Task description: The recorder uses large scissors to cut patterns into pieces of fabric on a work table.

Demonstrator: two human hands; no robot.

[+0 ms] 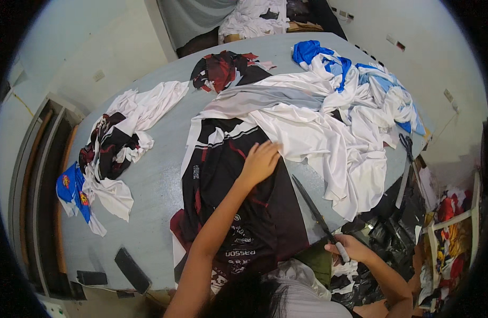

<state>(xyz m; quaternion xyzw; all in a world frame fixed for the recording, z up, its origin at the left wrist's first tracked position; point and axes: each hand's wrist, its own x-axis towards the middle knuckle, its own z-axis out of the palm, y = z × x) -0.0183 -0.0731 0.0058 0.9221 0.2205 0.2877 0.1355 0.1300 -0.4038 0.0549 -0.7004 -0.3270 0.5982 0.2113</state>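
A black and dark-red printed fabric panel (pixel 238 196) with white lettering and white edges lies on the grey table, reaching down to its front edge. My left hand (pixel 261 163) rests on its upper right part, palm down with fingers stretched out, near the border with the white fabric (pixel 318 132). At the right, my right hand (pixel 350 249) is closed round the pale handle of a long, narrow dark blade that looks like a knife (pixel 313 206). Its tip points up and left over the table, a little right of the black panel and apart from it.
White, red-black and blue fabric pieces (pixel 313 53) are heaped at the back and right of the table (pixel 159 191). More fabric (pixel 111 148) lies at left. Scissors (pixel 406 146) are at the right edge; two black blocks (pixel 132 269) sit front left. A shelf (pixel 456 222) holds cloth.
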